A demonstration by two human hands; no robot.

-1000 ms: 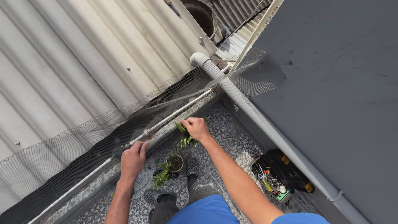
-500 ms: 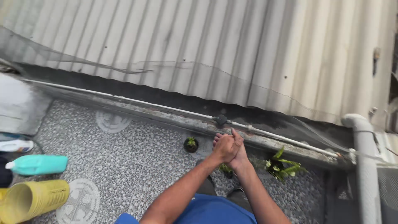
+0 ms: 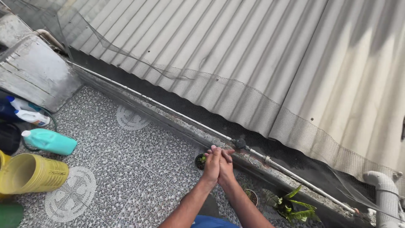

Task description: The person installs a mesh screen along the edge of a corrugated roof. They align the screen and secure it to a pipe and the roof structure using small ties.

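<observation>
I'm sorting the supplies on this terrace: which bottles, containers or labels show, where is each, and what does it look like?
Teal bottle: lying on the pebbled floor at left, white cap, no label visible.
White bottle: behind it by the concrete block, blue cap, blue and orange label.
Yellow bucket: tipped on its side, lower left.
No signs or screens.

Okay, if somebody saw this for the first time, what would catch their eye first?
Probably the left hand and right hand pressed palm to palm at the bottom centre, over a small dark plant pot on the pebbled floor. Next, the corrugated roof filling the top, and the turquoise bottle lying beside a tipped yellow bucket at left.
</observation>
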